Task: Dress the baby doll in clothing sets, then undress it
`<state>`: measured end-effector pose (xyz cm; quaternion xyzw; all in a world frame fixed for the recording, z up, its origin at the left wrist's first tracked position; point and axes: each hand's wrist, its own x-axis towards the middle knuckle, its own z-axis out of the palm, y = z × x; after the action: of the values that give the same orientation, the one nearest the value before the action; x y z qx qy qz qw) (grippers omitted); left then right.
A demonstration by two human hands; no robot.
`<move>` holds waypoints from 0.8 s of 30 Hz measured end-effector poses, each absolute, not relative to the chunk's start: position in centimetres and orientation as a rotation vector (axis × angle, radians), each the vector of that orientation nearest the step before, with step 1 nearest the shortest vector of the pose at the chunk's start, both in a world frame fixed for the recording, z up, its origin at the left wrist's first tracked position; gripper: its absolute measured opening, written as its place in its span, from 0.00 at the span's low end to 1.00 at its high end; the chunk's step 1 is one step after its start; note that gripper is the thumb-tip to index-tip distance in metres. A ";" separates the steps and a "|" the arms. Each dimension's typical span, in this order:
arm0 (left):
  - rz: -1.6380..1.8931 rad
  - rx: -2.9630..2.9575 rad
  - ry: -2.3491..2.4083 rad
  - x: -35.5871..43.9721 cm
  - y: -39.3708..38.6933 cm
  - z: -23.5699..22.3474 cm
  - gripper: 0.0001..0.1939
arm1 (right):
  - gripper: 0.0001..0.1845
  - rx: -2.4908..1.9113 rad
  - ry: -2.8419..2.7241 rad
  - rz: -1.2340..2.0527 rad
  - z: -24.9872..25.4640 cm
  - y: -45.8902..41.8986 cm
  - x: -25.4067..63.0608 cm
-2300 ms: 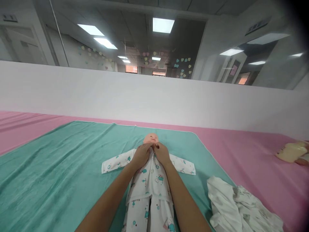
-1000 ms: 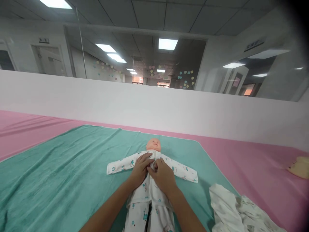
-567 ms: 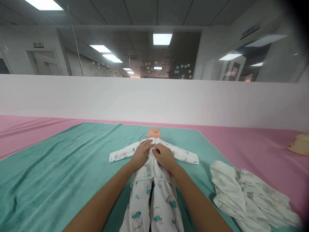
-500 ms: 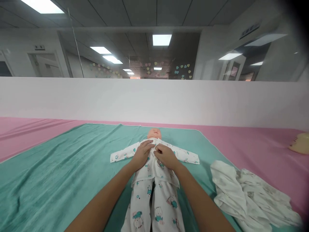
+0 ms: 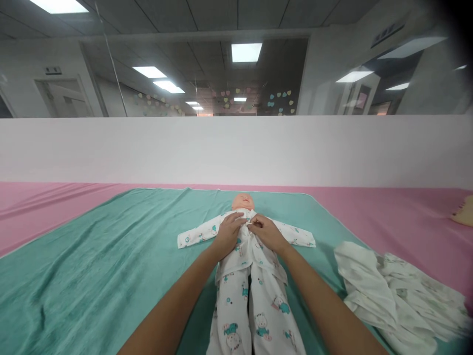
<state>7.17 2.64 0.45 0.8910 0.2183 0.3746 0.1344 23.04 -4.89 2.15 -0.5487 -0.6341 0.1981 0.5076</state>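
Note:
A baby doll [image 5: 243,201] lies on its back on a green sheet, head at the far end and arms spread wide. It wears a white printed baby shirt [image 5: 236,262] and matching trousers [image 5: 263,315]. At the left of the shirt's upper front, my left hand [image 5: 228,234] rests with its fingertips closed on the cloth near the front edge. Opposite it, my right hand [image 5: 269,232] is closed, thumb and forefinger pinching the shirt's front just below the neck. The fingertips almost meet. Whatever small fastening lies between them is hidden.
Crumpled white clothes [image 5: 399,296] lie to the right of the doll. The green sheet [image 5: 92,266] covers a pink surface [image 5: 384,207]. Beyond stands a low white wall [image 5: 236,150] with glass or a mirror above. A yellowish object [image 5: 464,213] sits at the far right edge.
The view has shifted slightly, so the doll and both hands appear a little further right. My hands stay at the same place on the shirt, with small finger movements.

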 end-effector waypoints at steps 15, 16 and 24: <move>1.179 2.628 0.496 6.1 0.1 1.1 0.18 | 0.21 -1.454 -1.386 0.254 1.4 -7.6 21.2; 1.178 2.615 0.498 6.0 -0.1 1.1 0.18 | 0.22 -1.490 -1.441 0.219 1.5 -8.4 21.0; 1.084 2.551 0.510 5.6 -1.3 1.7 0.14 | 0.21 -1.821 -1.708 0.016 2.6 -11.6 19.7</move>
<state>5.62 -1.34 1.66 0.8933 0.1787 0.3795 0.1612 19.73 -11.58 2.62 -0.6917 -0.6489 0.0060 0.3170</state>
